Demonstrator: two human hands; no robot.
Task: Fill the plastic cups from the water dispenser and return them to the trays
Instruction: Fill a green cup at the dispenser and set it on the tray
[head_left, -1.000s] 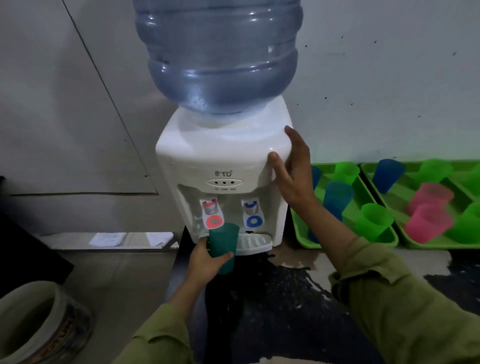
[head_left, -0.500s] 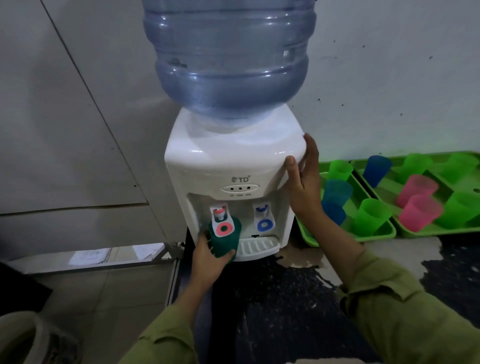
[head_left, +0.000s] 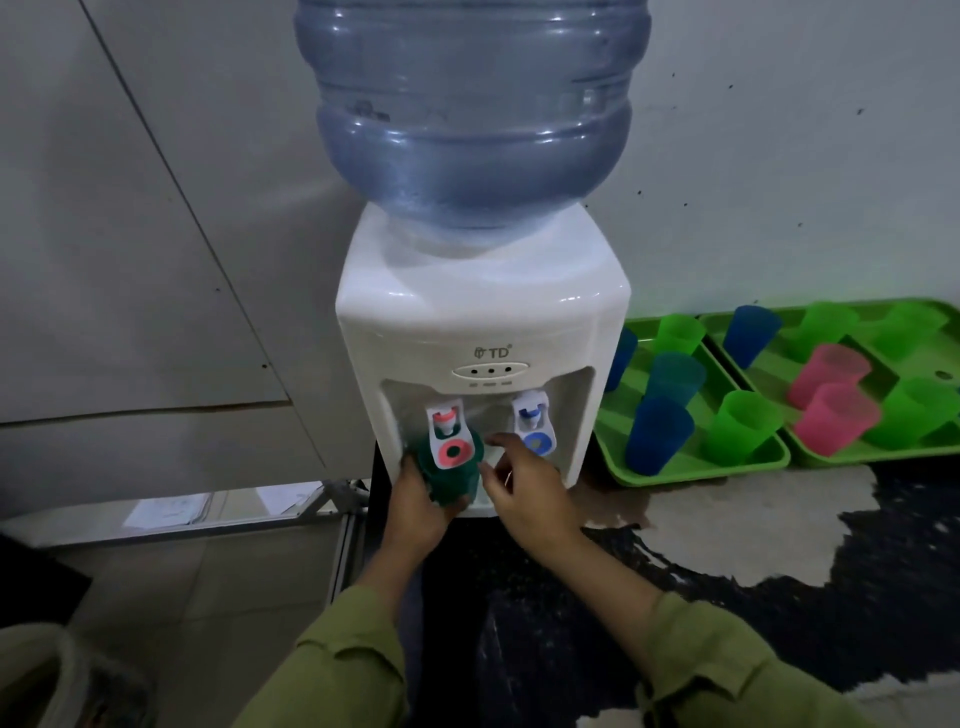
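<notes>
**Dark green cup held under the red tap**

A dark green plastic cup (head_left: 451, 478) is gripped by the left hand (head_left: 415, 506), whose fingers are closed round its lower wall, and is pressed against the red tap lever (head_left: 453, 451) of the white water dispenser (head_left: 483, 332). How full the cup is cannot be told. The right hand (head_left: 524, 493) is held loosely open just beside the cup, fingers partly curled, nothing grasped. A large blue water bottle (head_left: 467, 114), partly filled, is seated upside down on the dispenser.

On the worktop (head_left: 727, 519) to the right, two green trays are set side by side. In the near tray (head_left: 691, 470), blue, teal and green cups are stood upright. In the far tray (head_left: 883, 454), a blue cup (head_left: 748, 338), two pink cups (head_left: 831, 395) and several green cups are held. Their contents cannot be made out.
</notes>
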